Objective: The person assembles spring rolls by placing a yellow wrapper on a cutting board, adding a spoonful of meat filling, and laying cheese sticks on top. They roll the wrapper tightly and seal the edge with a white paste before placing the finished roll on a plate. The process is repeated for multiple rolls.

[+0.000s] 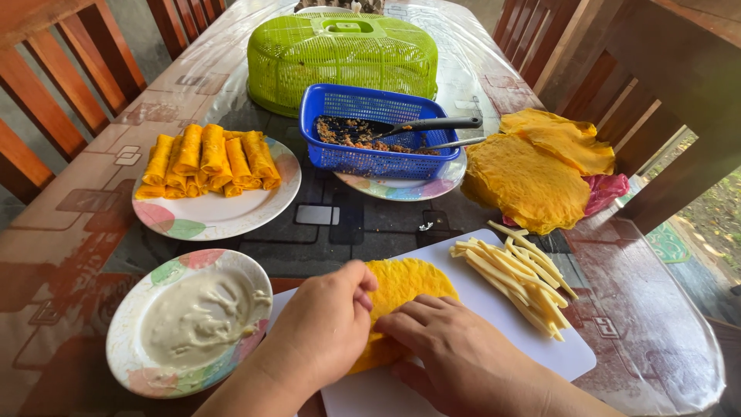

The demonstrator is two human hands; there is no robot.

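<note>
Yellow crepe flat on white board, 6 o'clock of blue basket. Left hand curled, pinching crepe's near edge; right hand spread, fingertips pressing it. Looks thin, soft, tearable: grip at rim, lift gently. Cheese sticks at 3 o'clock.

One head camera looks steeply down and forward along the table, near the hands at the bottom edge.

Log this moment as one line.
left hand: on yellow wrapper | right hand: on wrapper | cutting board: cheese sticks beside
</note>
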